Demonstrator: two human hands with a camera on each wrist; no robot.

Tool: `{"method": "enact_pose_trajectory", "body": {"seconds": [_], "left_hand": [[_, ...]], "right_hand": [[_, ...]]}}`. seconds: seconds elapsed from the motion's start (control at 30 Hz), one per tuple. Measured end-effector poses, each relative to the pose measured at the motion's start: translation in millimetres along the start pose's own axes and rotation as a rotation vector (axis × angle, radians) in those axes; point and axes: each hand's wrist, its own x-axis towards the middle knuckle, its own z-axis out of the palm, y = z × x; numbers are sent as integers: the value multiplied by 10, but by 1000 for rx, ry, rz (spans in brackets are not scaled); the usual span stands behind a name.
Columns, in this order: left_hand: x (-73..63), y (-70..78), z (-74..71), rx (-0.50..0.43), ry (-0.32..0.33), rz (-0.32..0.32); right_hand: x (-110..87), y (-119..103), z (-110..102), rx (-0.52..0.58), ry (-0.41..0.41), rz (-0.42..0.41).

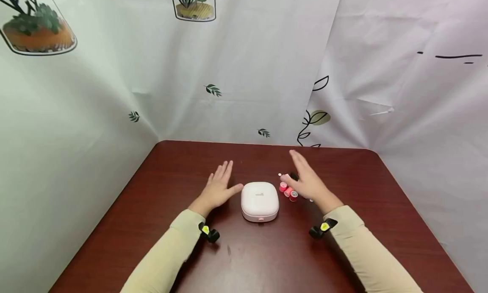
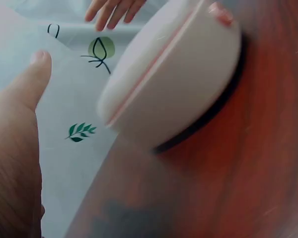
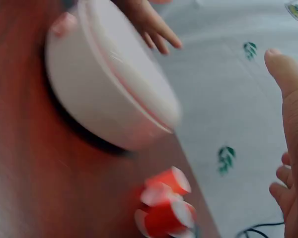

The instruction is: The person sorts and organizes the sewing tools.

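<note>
Here, the case (image 1: 260,200) lies between left grip (image 1: 216,192) and right grip (image 1: 309,184).

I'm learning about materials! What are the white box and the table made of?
The white box looks like hard plastic: smooth, softly shiny, with rounded edges. The table seems wood or a wood-look covering: reddish-brown, glossy, with grain streaks and reflected light.

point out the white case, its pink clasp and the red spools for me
White case (image 1: 260,199): head view, on top of the lid.
Pink clasp (image 2: 221,14): left wrist view, middle of its outer face.
Red spools (image 3: 160,219): right wrist view, side of the nearest spool.
</note>
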Motion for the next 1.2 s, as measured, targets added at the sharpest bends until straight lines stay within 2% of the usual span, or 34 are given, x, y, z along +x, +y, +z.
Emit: {"method": "enact_pose_trajectory", "body": {"seconds": [0.13, 0.3, 0.47, 0.57, 0.8, 0.97, 1.2], "left_hand": [[-63, 17, 149, -102, -31, 38], [-124, 44, 244, -176, -82, 86], [-176, 26, 337, -128, -110, 120], [-187, 8, 383, -90, -105, 129], [-204, 31, 466, -37, -86, 184], [-230, 66, 520, -6, -72, 162], [-221, 113, 556, 3, -51, 160]], "right_hand": [[-69, -82, 243, 66, -44, -51], [-152, -177, 459, 87, -113, -84], [-228, -226, 618, 107, -140, -74], [-256, -241, 704, 135, -140, -72], [-309, -238, 898, 125, -118, -144], [-310, -253, 985, 115, -72, -137], [-316, -246, 987, 91, -35, -131]]}}
